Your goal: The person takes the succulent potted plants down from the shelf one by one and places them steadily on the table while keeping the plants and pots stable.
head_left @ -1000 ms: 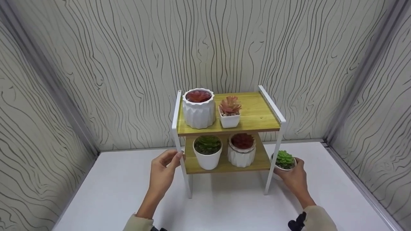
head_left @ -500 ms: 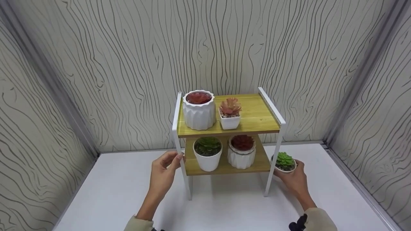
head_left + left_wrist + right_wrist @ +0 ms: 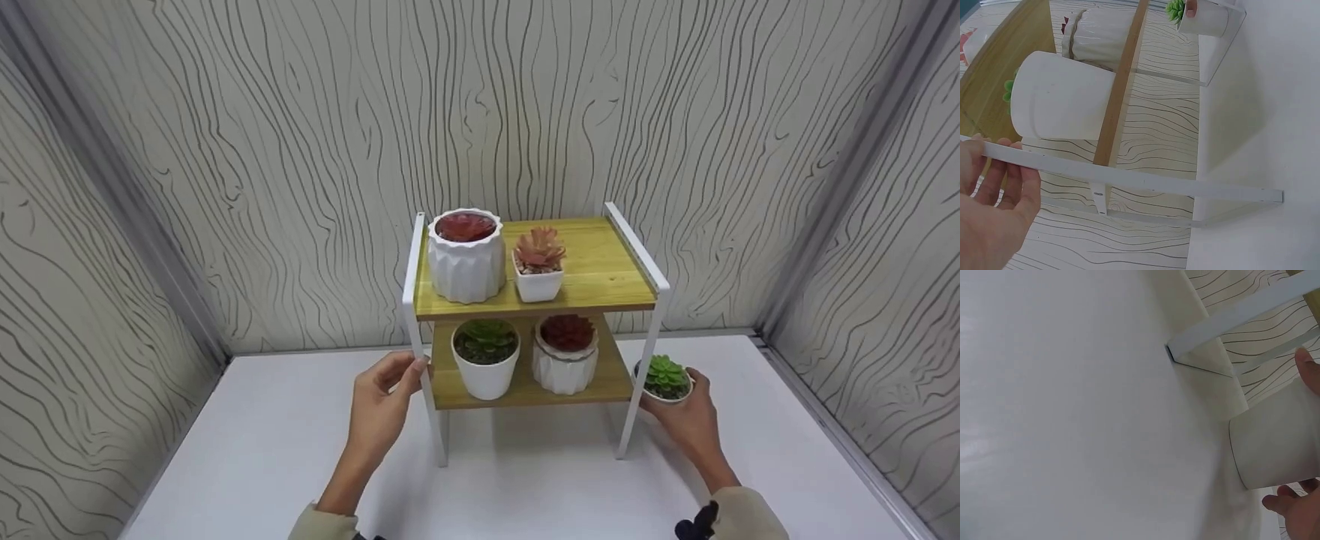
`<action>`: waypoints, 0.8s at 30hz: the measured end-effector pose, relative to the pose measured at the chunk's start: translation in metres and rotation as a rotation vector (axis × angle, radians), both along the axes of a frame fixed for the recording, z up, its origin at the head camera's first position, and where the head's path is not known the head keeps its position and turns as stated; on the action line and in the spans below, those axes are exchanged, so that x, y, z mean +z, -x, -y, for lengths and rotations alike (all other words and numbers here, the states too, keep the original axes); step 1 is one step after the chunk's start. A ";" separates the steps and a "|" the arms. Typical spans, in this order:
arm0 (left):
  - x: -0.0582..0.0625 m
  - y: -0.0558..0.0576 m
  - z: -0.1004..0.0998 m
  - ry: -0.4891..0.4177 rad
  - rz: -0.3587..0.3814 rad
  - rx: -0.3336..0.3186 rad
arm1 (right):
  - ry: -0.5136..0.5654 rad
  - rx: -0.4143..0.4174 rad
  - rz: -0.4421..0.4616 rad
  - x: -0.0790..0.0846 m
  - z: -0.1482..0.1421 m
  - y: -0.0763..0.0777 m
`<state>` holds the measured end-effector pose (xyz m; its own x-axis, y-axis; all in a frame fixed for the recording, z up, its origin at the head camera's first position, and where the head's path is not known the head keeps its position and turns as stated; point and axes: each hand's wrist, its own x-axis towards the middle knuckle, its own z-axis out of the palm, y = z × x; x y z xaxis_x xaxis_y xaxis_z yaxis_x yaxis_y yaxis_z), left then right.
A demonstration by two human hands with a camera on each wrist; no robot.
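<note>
My left hand [image 3: 381,397] grips the white left front leg of a two-tier shelf [image 3: 600,259], thumb on the near side, fingers behind it. In the left wrist view the fingertips [image 3: 1030,185] touch the leg's bar. Outside the shelf's right leg, my right hand [image 3: 686,416] holds a potted succulent [image 3: 664,375] with bright green leaves in a white pot. In the right wrist view that pot [image 3: 1275,439] stands upright relative to the white table, its base right at the surface, with thumb and fingers around its sides.
On the top shelf stand a fluted white pot with a red plant [image 3: 466,262] and a small square pot with a pink succulent [image 3: 538,266]. The lower shelf bears a green potted plant [image 3: 486,364] and a red potted plant [image 3: 566,356]. Patterned walls [image 3: 300,150] enclose the table [image 3: 247,435].
The view shifts slightly. Both hands keep their holds on the shelf leg and the potted succulent, with no clear movement of either.
</note>
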<state>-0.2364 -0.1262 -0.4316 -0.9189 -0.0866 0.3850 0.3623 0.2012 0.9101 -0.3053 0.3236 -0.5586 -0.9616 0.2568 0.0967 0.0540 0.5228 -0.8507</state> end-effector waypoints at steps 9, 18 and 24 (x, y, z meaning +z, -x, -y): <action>0.000 -0.002 0.001 -0.008 0.023 -0.006 | -0.009 -0.012 -0.007 0.003 0.001 -0.003; 0.001 0.000 0.001 -0.035 0.029 -0.022 | -0.023 -0.044 -0.001 0.017 0.001 -0.008; 0.000 0.000 0.001 -0.015 0.018 -0.012 | -0.030 -0.039 -0.039 0.028 -0.001 -0.014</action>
